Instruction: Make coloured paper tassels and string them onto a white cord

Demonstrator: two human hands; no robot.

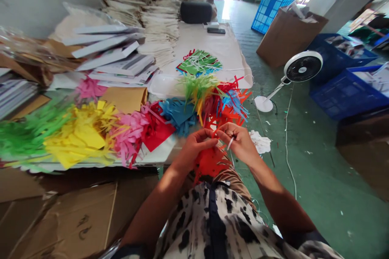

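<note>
My left hand (199, 143) and my right hand (238, 139) meet in front of my lap, thumbs and fingertips pinched on a twisted bit of an orange-red paper tassel (214, 133). A short white strip (230, 143) pokes out from the fingers of my right hand; its other end is hidden. More orange-red fringed paper (211, 164) lies on my lap below. On the table just beyond my hands are a blue fringed tassel (180, 113), a light green one (199, 87) and a mixed red and light blue bunch (234, 103).
Yellow (75, 137), green (30, 129) and pink (129, 129) fringed paper lies along the table's left front. Behind are stacked white packets (121, 56), a clear plastic tray (165, 85) and a phone (216, 30). A fan (302, 66) stands on the floor at right, near blue crates (349, 93).
</note>
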